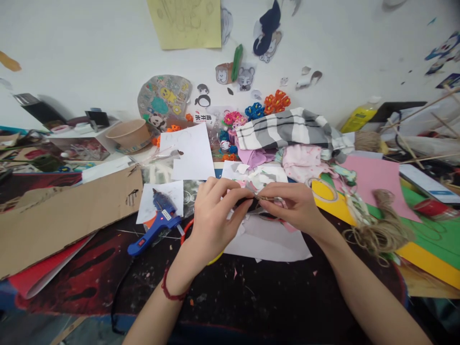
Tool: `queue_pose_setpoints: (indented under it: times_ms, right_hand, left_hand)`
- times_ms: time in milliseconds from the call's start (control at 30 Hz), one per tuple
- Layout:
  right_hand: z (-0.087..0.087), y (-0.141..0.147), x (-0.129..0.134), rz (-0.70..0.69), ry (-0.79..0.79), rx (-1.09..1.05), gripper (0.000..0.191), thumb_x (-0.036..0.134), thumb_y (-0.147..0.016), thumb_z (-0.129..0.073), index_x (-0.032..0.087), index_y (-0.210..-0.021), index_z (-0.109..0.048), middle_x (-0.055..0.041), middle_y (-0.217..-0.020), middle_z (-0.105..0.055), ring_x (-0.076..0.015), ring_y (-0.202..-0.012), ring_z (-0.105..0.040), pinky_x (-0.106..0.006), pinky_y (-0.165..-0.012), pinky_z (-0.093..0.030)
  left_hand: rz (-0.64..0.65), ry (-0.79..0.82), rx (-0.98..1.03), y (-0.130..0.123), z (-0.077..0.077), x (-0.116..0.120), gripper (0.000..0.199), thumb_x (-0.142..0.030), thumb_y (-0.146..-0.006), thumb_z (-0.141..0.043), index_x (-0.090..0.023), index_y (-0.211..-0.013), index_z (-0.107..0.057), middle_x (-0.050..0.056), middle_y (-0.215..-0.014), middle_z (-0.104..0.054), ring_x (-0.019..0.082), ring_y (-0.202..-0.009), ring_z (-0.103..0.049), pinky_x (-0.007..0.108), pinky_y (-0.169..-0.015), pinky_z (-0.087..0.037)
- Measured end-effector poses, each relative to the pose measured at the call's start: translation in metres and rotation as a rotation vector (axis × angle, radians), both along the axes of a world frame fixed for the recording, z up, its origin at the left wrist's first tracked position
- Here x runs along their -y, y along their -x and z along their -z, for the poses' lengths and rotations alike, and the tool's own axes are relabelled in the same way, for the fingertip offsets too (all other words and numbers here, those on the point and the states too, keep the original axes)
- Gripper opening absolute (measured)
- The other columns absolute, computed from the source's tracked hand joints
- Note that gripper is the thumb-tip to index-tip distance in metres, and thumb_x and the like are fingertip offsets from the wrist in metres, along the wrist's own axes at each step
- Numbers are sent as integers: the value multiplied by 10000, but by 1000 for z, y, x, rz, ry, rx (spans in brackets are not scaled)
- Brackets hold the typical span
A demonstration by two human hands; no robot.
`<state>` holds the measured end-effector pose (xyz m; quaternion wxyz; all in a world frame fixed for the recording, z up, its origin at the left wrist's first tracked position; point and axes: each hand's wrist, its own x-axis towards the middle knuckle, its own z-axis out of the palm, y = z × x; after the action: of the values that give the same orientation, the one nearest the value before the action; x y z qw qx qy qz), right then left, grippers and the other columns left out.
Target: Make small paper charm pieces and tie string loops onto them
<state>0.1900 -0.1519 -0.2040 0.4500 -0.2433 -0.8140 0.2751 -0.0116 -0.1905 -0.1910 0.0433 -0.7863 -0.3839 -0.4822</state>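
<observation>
Above a white paper sheet [269, 244], my left hand [213, 213] and my right hand [296, 203] meet, fingertips nearly touching. Thumb and forefinger of the left hand pinch a small dark piece [250, 203], mostly covered by the fingers. A thin brown strand [268, 198], twine-like, lies between the right fingertips; its exact kind is too small to tell. A red-orange curved loop [186, 231] and a yellow curved edge [215, 258] show from under the left hand. To its left lies a blue hot glue gun [161, 223], partly over white paper.
Cardboard [72, 215] covers the table's left side. Twine [384, 225], a tape roll [321, 189] and coloured sheets [373, 182] lie at the right. Checked cloth [287, 129] is piled at the back, near a round box [130, 136] and a yellow bottle [360, 116].
</observation>
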Motion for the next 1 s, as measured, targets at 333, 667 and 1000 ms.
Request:
queue_pose_setpoints:
  times_ms: [333,667,1000]
  right_hand:
    - [0,1,2,18,2,17,72,179,-862,-660,185,-911,-713,-22,-755,-671,-127,-663,-583,-288,-625,-469]
    - [-1,1,2,27,64,-26,83,179,-871,-652,201,-922,-714,-18,-802,-691,-128,-718,-610,-276,-653,-474]
    - [-1,-2,2,72,439,-159,160,291,-798,-750,217,-940,-730,13,-675,-643,-69,-448,-482,-218,-403,-378]
  left_hand:
    - [-42,-27,-105,-4,4,-1,15,-174,-902,-611,-177,-912,-620,39,-859,-645,170,-796,-507,337,-725,-381]
    - [-21,15,-9,-4,0,0,58,-172,-881,-639,-186,-935,-622,36,-896,-643,173,-840,-530,336,-761,-408]
    - [-28,394,213,4,0,-1,83,-203,-898,-617,-197,-969,-661,-25,-760,-683,101,-638,-556,228,-624,-441]
